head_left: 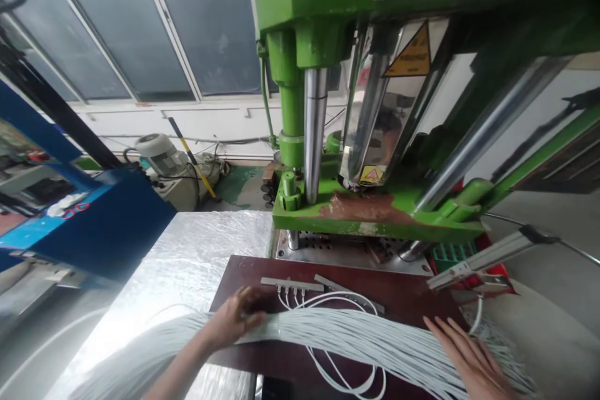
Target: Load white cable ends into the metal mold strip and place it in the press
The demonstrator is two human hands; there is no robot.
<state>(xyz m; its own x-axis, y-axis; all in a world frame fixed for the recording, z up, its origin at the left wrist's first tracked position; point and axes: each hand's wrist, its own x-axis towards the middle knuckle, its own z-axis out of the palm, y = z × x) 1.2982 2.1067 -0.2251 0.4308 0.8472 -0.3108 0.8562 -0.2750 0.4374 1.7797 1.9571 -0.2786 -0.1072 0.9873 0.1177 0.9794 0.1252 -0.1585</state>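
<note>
A thick bundle of white cables (347, 328) runs across a dark red-brown board (398, 290). Over the bundle, left of its middle, is my left hand (239, 317), with bent fingers and the thumb apart from them; it looks slightly blurred and grips nothing I can see. At the bundle's right part, my right hand (469, 356) rests on the cables with fingers stretched and spread. Behind the bundle lies a grey metal bar (293, 284) with several cable ends fitted along it. A second metal bar (349, 294) lies slantwise beside it, partly behind looped cables.
A green press machine (347, 222) with steel columns stands just beyond the board. The shiny, film-covered table (197, 244) extends to the left. Farther left is a blue machine (112, 219). A red crate (504, 275) sits at the right behind a metal arm (482, 259).
</note>
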